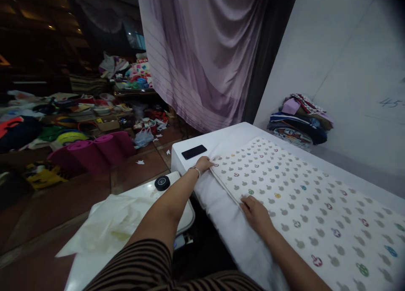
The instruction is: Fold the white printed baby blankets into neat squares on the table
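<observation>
A white cloth printed with small grey and coloured figures lies spread over a white-covered table or bed. My left hand, with a light bracelet at the wrist, pinches the cloth's far left corner. Closer to me, my right hand has its fingers closed on the left edge of the same cloth. Between the two hands that edge runs nearly straight and looks doubled in layers. A dark phone rests on the white cover just beyond my left hand.
Left of the cover stands a white stool or small table bearing a round black object and crumpled pale sheeting. Folded fabrics are piled by the wall. Pink rolls and clutter cover the floor. A purple curtain hangs behind.
</observation>
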Demonstrator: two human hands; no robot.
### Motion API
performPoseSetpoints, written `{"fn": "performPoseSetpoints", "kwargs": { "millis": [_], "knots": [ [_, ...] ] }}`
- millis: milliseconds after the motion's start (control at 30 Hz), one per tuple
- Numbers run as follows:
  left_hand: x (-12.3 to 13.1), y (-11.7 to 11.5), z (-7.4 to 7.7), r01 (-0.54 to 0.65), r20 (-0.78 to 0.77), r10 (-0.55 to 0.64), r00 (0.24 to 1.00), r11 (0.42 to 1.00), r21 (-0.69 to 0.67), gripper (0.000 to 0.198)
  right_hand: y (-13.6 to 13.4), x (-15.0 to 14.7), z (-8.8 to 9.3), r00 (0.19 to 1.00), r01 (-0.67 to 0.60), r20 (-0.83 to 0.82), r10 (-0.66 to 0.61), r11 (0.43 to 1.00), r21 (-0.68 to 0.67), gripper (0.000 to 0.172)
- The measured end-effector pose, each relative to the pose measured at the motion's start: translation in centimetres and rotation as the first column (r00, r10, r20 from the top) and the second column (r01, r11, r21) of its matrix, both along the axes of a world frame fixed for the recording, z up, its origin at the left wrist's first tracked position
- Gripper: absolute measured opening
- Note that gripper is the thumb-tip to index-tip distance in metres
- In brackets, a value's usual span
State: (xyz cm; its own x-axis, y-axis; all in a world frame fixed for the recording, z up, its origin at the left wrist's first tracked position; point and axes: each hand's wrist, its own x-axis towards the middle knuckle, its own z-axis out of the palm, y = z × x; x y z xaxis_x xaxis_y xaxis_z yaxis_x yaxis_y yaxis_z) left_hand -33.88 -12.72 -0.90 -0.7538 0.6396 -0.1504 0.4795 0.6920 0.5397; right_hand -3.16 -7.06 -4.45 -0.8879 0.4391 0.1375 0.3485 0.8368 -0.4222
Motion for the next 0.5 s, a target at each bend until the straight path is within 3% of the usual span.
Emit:
{"fn": "performPoseSetpoints", "kwargs": {
  "millis": [167, 233, 367, 400, 500],
  "knots": [
    [1.3, -1.7, 0.8, 0.109, -0.218, -0.087, 0.972, 0.990, 0.094, 0.033, -0.5, 0.5, -0.1, 1.000, -0.031, -0.001, 0.031, 0.995, 0.099, 0.023],
    [1.9, -2.4, 0.9, 0.259, -0.287, -0.227, 0.931, 0.963, 0.076, 0.028, -0.7, 0.6, -0.1, 0.999, -0.037, 0.010, 0.036, 0.991, 0.127, 0.024],
    [2.7, -3.2, 0.5, 0.610, -0.412, -0.607, 0.679, 0.779, -0.143, 0.022, -0.7, 0.6, 0.2, 0.998, -0.064, 0.035, 0.060, 0.989, 0.136, 0.023],
    [2.7, -3.2, 0.4, 0.642, -0.420, -0.648, 0.636, 0.746, -0.179, 0.021, -0.5, 0.7, 0.4, 0.997, -0.074, 0.035, 0.070, 0.989, 0.125, 0.022],
    [2.6, -3.2, 0.4, 0.665, -0.416, -0.680, 0.604, 0.717, -0.209, 0.021, -0.1, 0.7, 0.7, 0.994, -0.103, 0.033, 0.101, 0.992, 0.073, 0.023]
  ]
}}
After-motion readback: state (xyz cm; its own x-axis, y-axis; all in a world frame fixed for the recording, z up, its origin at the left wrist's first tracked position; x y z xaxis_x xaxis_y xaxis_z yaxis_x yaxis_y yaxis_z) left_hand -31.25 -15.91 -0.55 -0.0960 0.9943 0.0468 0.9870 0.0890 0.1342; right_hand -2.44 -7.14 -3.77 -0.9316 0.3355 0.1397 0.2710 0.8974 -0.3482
